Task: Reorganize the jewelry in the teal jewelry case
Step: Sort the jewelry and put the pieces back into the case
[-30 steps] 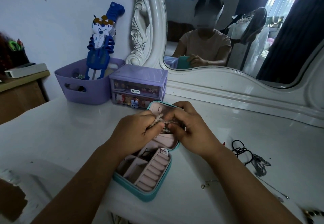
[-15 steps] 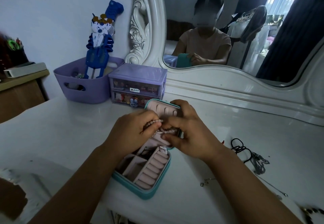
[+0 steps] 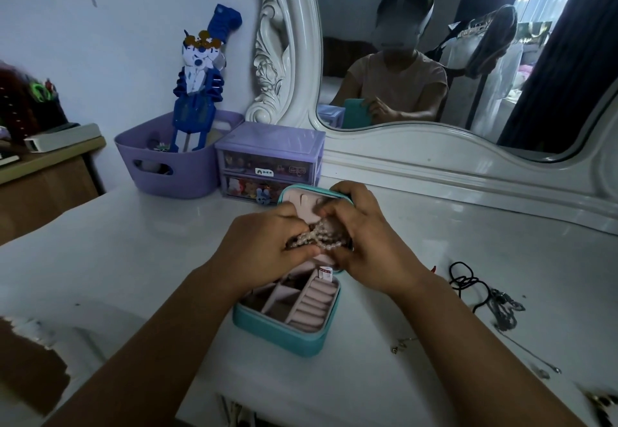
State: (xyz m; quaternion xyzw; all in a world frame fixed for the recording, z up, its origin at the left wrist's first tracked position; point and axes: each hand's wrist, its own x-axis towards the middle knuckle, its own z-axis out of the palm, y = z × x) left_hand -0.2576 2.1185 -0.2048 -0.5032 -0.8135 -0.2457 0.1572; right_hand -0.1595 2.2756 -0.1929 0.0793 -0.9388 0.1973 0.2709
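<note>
White dressing table [image 3: 133,259] with carved mirror [image 3: 434,58] at the back. Purple basket [image 3: 174,165] and purple mini drawer unit [image 3: 271,162] sit back left. Teal jewelry case [image 3: 284,333] lies open mid-table, pink lining, divided compartments and ring rolls in the base, lid [image 3: 301,201] raised behind the hands. Left hand [image 3: 264,252] and right hand [image 3: 371,242] both have fingers curled around a bunched pearl bead strand [image 3: 317,237], held between them over the case. Black cords and chains [image 3: 481,289] lie on the table to the right.
</note>
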